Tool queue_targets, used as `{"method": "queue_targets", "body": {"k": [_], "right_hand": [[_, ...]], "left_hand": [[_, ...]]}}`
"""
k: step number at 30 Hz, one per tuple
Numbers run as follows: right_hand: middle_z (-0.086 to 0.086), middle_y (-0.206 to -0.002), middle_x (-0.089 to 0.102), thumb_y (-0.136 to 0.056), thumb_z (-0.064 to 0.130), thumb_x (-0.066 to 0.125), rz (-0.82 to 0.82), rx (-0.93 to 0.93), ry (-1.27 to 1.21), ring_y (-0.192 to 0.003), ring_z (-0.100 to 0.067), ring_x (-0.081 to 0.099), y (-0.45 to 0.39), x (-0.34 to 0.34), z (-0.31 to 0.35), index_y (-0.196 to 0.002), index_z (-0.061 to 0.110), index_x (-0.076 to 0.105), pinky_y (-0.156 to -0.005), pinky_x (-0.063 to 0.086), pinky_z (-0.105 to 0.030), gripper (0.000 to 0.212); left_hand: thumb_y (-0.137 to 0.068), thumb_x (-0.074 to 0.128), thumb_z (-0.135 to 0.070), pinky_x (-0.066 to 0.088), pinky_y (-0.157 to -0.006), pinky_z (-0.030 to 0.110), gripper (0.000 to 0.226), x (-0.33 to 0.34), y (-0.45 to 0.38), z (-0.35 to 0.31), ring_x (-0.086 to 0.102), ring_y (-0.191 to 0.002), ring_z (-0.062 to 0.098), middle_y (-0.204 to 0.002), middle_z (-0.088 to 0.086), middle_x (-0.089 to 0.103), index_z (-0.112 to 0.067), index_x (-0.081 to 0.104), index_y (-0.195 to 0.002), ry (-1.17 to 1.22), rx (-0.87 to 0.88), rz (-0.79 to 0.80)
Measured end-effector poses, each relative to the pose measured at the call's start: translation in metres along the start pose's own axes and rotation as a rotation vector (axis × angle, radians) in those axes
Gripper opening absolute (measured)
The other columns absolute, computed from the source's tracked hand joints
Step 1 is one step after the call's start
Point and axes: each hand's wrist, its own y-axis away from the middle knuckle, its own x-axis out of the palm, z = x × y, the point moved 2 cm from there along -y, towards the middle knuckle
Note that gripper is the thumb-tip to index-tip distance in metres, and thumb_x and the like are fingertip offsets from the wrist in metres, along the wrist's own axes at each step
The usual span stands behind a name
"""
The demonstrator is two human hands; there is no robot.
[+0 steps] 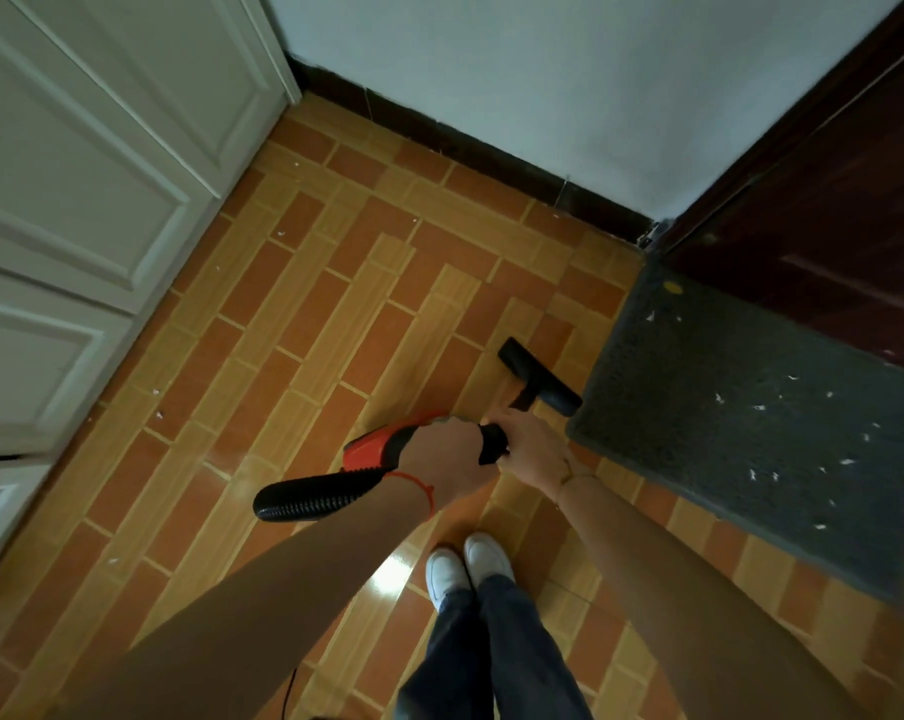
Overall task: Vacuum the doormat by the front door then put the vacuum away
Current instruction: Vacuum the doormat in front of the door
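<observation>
- Gripping the vacuum [374,449], the left hand [447,459] curls round the top of its red and black body, hiding the handle beneath the fingers.
- The right hand [530,449] closes round the black tube [493,444] just ahead of the left hand; only a short piece of tube shows between the two hands.
- The rest of the tube down to the nozzle [541,377] is mostly hidden behind the right hand, so the joint is hard to make out.
- The nozzle, a black bar, sits over the floor [309,314] just beside the near left corner of the doormat [741,439]; whether it touches the tiles cannot be told.
- The doormat lies along the dark door [829,200] at the right, flecked with white scraps; its far right end is cut off by the frame edge.
- A ribbed black hose [309,495] leaves the vacuum's rear and ends abruptly behind the left forearm.
- A thin cord [290,688] shows at the bottom edge, its ends out of view.
- White shoes [465,563] stand on the tiles below the hands.
- White panelled doors [76,200] fill the left side.
</observation>
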Motion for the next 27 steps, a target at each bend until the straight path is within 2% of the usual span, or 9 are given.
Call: {"method": "queue_targets", "body": {"k": [3,6,8,13,16,18,21,24,27], "right_hand": [[-0.001,-0.113,0.063,-0.090,0.011,0.060,-0.016,0.021,-0.010,-0.099,-0.022,0.061,0.016,-0.011,-0.007,-0.114,0.016,0.061,-0.078,0.050,-0.030,0.025],[-0.006,-0.109,0.063,-0.088,0.014,0.062,0.003,0.007,-0.005,-0.096,-0.026,0.062,0.033,-0.022,-0.016,-0.112,0.013,0.060,-0.082,0.054,-0.040,0.024],[-0.007,-0.108,0.062,-0.086,0.014,0.065,-0.004,0.019,0.004,-0.097,-0.028,0.062,0.045,-0.028,-0.022,-0.109,0.012,0.058,-0.081,0.053,-0.040,0.024],[-0.008,-0.114,0.062,-0.089,0.018,0.062,-0.051,0.028,0.002,-0.103,-0.026,0.061,0.068,-0.042,-0.046,-0.121,0.010,0.058,-0.089,0.051,-0.040,0.033],[-0.007,-0.098,0.064,-0.091,0.017,0.058,-0.076,0.018,-0.029,-0.091,-0.027,0.062,0.077,-0.046,-0.068,-0.099,0.011,0.062,-0.081,0.051,-0.039,0.011],[-0.008,-0.092,0.063,-0.091,0.014,0.057,-0.089,0.028,-0.036,-0.085,-0.026,0.061,0.082,-0.049,-0.082,-0.091,0.009,0.061,-0.074,0.048,-0.034,0.007],[-0.010,-0.093,0.062,-0.091,0.013,0.058,-0.078,0.015,-0.032,-0.083,-0.026,0.059,0.087,-0.057,-0.104,-0.088,0.008,0.058,-0.068,0.038,-0.028,0.005],[-0.009,-0.097,0.061,-0.090,0.011,0.060,-0.050,-0.019,-0.035,-0.087,-0.024,0.058,0.092,-0.067,-0.130,-0.094,0.009,0.057,-0.069,0.035,-0.026,0.005],[-0.010,-0.096,0.058,-0.089,0.010,0.061,0.015,-0.076,-0.007,-0.079,-0.021,0.051,0.102,-0.081,-0.157,-0.091,0.010,0.050,-0.062,0.030,-0.024,0.011]], "left_hand": [[-0.088,0.053,-0.032,0.052,-0.053,0.032,0.019,0.001,0.004,-0.018,0.066,-0.068,0.021,-0.081,0.004,0.067,-0.016,0.061,-0.095,0.006,0.023,-0.010],[-0.090,0.052,-0.034,0.049,-0.051,0.031,0.021,0.005,0.006,-0.038,0.062,-0.063,0.019,-0.075,0.002,0.062,-0.014,0.061,-0.092,0.004,0.036,-0.018],[-0.091,0.052,-0.036,0.042,-0.047,0.026,0.021,0.007,0.006,-0.051,0.057,-0.060,0.015,-0.071,-0.002,0.056,-0.015,0.057,-0.090,0.013,0.046,-0.045],[-0.091,0.055,-0.040,0.037,-0.044,0.022,0.023,0.017,0.002,-0.086,0.052,-0.055,0.011,-0.072,-0.003,0.056,-0.017,0.055,-0.086,0.061,0.054,-0.071],[-0.093,0.054,-0.036,0.036,-0.040,0.022,0.025,0.023,-0.002,-0.109,0.049,-0.049,0.012,-0.065,-0.002,0.052,-0.015,0.051,-0.079,0.094,0.065,-0.073],[-0.094,0.052,-0.036,0.038,-0.042,0.023,0.026,0.026,-0.006,-0.124,0.049,-0.050,0.013,-0.064,-0.002,0.051,-0.014,0.052,-0.081,0.085,0.068,-0.066],[-0.095,0.052,-0.036,0.041,-0.045,0.025,0.026,0.029,-0.017,-0.149,0.051,-0.053,0.016,-0.066,0.000,0.053,-0.014,0.054,-0.081,0.071,0.041,-0.034],[-0.095,0.051,-0.036,0.045,-0.050,0.029,0.028,0.036,-0.029,-0.175,0.053,-0.054,0.018,-0.068,0.002,0.056,-0.014,0.054,-0.077,0.074,-0.007,-0.011],[-0.093,0.050,-0.036,0.044,-0.051,0.030,0.031,0.042,-0.038,-0.204,0.053,-0.054,0.019,-0.066,0.003,0.055,-0.015,0.052,-0.071,0.084,-0.068,-0.021]]}}
